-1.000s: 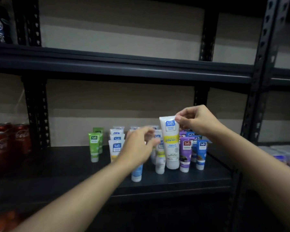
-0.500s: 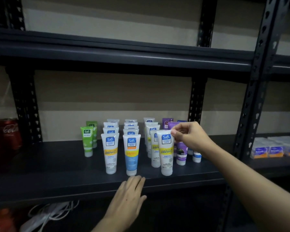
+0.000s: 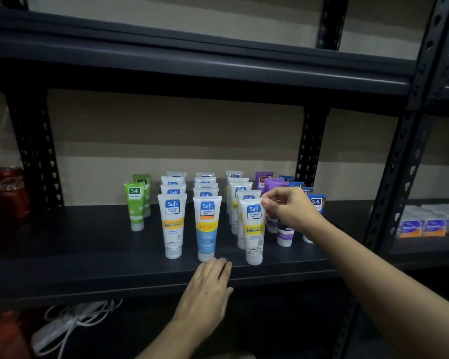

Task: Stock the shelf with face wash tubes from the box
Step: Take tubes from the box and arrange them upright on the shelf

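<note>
At the far left of the frame, Coca-Cola cans (image 3: 11, 190) are standing on the dark metal shelf (image 3: 88, 255). A little to their right, two green Safi tubes (image 3: 135, 206) are standing cap-down, one behind the other.

Toward the middle, rows of white face wash tubes are running front to back. A white Vitamin C tube (image 3: 173, 224) is heading the first row and a blue-bodied tube (image 3: 207, 226) the second, both upright on their caps. Just below the blue-bodied tube, the left hand (image 3: 208, 288) is lying flat on the shelf's front lip, fingers straight and holding nothing. Its fingertips are close to that cap, though I cannot tell whether they are touching it.

Further right, the pinched tube (image 3: 253, 231) is standing at the head of the third row, long axis vertical, cap on the shelf. The right hand (image 3: 290, 211) is sitting to its right at top height, thumb and forefinger pinching the upper right corner of the crimped end. It is the nearer hand by far. Letting go probably calls for drawing the fingers off rightward, so the tube is not tipping left into the second row.

Behind that hand, purple tubes (image 3: 272, 185) and dark blue tubes (image 3: 316, 203) are filling further rows. At the right edge, small boxes (image 3: 425, 224) are sitting on the neighbouring shelf. The supply box is not showing.
</note>
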